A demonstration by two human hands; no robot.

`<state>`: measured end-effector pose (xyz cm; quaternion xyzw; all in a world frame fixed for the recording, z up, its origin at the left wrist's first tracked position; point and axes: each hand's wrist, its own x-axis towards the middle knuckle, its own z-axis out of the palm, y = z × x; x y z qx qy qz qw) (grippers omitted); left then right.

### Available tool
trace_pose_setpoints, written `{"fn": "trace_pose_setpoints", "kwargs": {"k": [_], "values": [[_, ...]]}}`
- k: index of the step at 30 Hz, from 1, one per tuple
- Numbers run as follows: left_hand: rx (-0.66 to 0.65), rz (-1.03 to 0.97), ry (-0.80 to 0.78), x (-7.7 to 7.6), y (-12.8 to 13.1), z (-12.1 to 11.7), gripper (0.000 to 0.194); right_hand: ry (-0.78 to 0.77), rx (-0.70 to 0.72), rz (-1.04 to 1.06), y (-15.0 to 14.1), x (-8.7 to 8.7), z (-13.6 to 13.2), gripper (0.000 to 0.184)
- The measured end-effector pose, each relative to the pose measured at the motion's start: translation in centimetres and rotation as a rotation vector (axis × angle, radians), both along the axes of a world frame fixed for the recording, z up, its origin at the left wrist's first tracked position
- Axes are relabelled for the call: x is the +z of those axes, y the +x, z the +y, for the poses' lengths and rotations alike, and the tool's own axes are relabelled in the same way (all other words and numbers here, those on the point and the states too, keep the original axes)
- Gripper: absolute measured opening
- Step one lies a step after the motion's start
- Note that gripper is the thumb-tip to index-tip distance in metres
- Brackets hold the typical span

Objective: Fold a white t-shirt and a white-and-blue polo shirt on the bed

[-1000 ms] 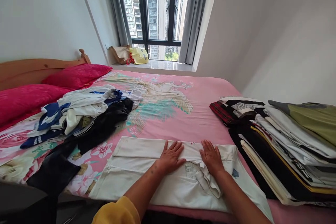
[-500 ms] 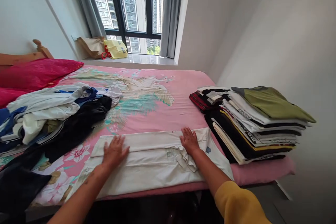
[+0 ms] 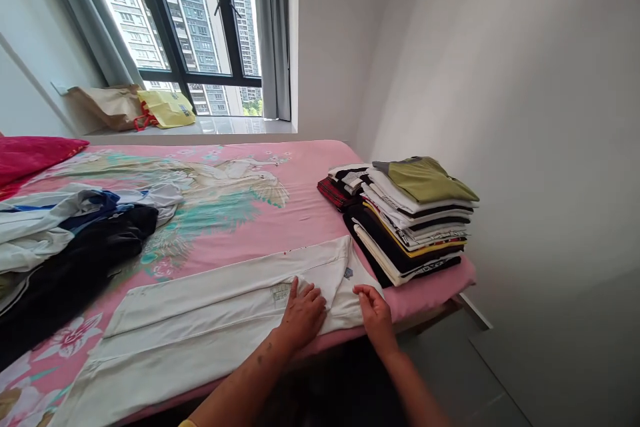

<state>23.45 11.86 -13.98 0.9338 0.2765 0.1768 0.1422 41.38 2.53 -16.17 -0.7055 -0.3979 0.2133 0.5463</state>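
A white shirt [image 3: 200, 320] lies spread lengthwise along the front of the bed, its far side folded inward in a long strip. It bears a small green print and a dark blue mark near its right end. My left hand [image 3: 304, 310] rests flat on the shirt beside the green print, fingers stretched out. At the shirt's right end, my right hand [image 3: 377, 320] is closed, thumb and forefinger pinched at the cloth near the bed's edge. How much fabric it grips is hidden.
Folded clothes [image 3: 415, 227] are stacked to the right, an olive shirt [image 3: 433, 180] on top. A loose heap of clothes [image 3: 95, 247] lies at left, near a red pillow [image 3: 37, 160]. Paper and yellow bags [image 3: 167, 109] stand on the windowsill. The bed's front edge drops to the floor.
The view has swung right. My left hand has moved right along the shirt to the green print. My right hand has gone from lying flat to pinching at the right end, where the bunched cloth is now straightened.
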Motion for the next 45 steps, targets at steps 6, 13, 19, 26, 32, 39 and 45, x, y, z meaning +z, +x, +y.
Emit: {"fn": "trace_pose_setpoints", "kwargs": {"k": [6, 13, 19, 26, 32, 39, 45], "values": [[0.359, -0.171, -0.251, 2.1, 1.5, 1.9, 0.029, -0.080, 0.264, -0.415, 0.8, 1.6, -0.4, 0.036], [0.254, -0.262, -0.252, 4.4, 1.7, 2.5, 0.025, -0.238, 0.719, -0.863, -0.5, 2.8, 6.7, 0.049], [0.129, -0.215, -0.196, 1.0, 1.3, 0.8, 0.026, -0.423, 0.611, -0.867, 4.2, 1.4, 11.6, 0.068], [0.010, -0.090, -0.126, -0.8, 0.9, -0.4, 0.021, -0.557, 0.428, -0.767, 7.0, -0.2, 12.0, 0.062], [0.123, -0.230, -0.108, -1.0, 2.6, 4.1, 0.033, -0.529, 0.438, -0.763, 7.0, -0.4, 12.3, 0.065], [0.178, -0.140, -0.060, -3.8, 8.4, 9.5, 0.042, -0.515, 0.432, -0.795, 7.2, -1.2, 12.4, 0.060], [0.193, -0.181, -0.008, -6.1, 10.3, 9.8, 0.039, -0.310, 0.574, -0.901, 7.5, -1.0, 12.0, 0.052]]}}
